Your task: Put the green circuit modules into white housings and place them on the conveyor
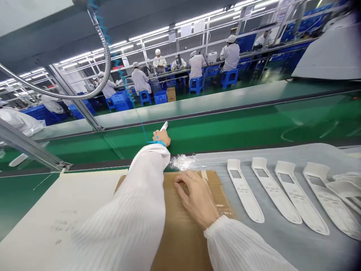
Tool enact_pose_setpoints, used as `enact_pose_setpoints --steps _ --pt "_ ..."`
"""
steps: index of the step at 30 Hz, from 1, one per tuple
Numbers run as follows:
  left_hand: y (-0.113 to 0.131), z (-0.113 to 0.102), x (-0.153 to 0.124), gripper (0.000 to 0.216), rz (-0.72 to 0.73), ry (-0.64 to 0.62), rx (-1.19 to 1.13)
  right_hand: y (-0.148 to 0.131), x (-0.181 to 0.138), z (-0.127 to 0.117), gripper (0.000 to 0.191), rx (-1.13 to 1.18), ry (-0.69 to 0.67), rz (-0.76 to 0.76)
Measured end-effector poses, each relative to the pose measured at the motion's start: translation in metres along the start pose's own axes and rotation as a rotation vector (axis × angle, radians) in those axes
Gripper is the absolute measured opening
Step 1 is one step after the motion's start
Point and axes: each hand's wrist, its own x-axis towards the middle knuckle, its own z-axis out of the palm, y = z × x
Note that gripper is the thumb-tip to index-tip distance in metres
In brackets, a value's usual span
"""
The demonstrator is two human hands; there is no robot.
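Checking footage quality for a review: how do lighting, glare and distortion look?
Head view: ceiling strip lights shine evenly; glare streaks the green conveyor belt; wide-angle distortion bends the edges; the right hand and the left hand, with its white pen-like object, look sharp; the far right corner blurs.

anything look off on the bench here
A crumpled wad of clear plastic film lies bunched beside the cardboard box, looking loose and stray next to the neat row of white plastic pieces. At the row's right end, two pieces overlap instead of lying separately.
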Motion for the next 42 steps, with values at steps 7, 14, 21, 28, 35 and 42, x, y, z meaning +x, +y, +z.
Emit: enact_pose_setpoints --steps 7,14,21,28,35,42 --pt "-0.02 -0.061 -0.043 0.043 0.085 -0.139 -0.365 0.0 0.013 -0.014 0.031 0.558 0.111 0.33" --pt "-0.039 -0.08 -0.17 0.045 0.327 -0.549 -0.867 -0.022 0.008 -0.026 0.05 1.134 -0.402 0.477" --pt "-0.045 -0.023 -0.222 0.024 0.109 -0.238 -1.085 -0.025 -0.002 -0.003 0.038 1.051 -0.059 0.381" --pt "-0.044 -0.036 -0.231 0.025 0.178 -0.266 -0.786 -0.018 0.002 -0.009 0.044 0.63 0.069 0.344" --pt "-0.058 -0.063 -0.224 0.027 0.378 -0.163 -0.318 0.001 0.004 -0.021 0.007 -0.204 0.294 -0.233" --pt "-0.062 -0.062 -0.214 0.022 0.003 0.037 -0.372 -0.012 -0.004 -0.019 0.023 -0.164 0.116 -0.228"
